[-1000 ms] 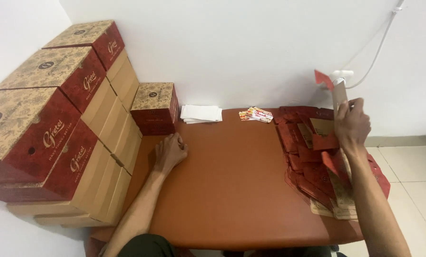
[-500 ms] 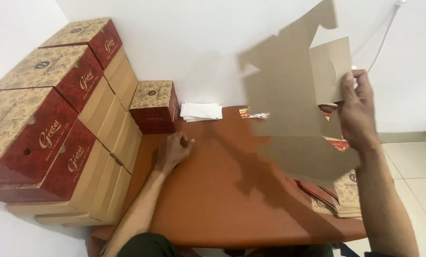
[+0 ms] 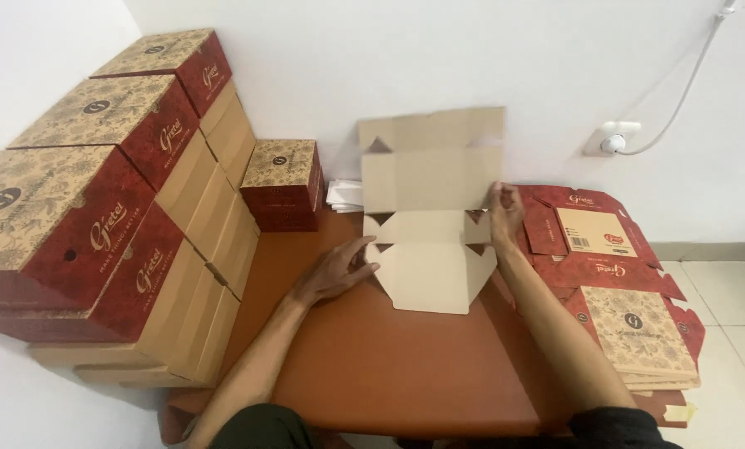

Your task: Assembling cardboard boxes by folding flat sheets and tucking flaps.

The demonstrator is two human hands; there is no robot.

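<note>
Right hand (image 3: 504,212) pinches the flat carton blank (image 3: 429,220); left hand (image 3: 335,270), grip released, touches it.

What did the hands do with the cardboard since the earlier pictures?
The right hand took a flat box blank off the pile, swung it over and set it on the table, plain side up. The left hand slid over to touch its edge. The stacked boxes stayed put.

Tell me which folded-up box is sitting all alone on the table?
The small red and tan box left of the flat cardboard sheet. The other made-up boxes are piled together in the big stack.
</note>
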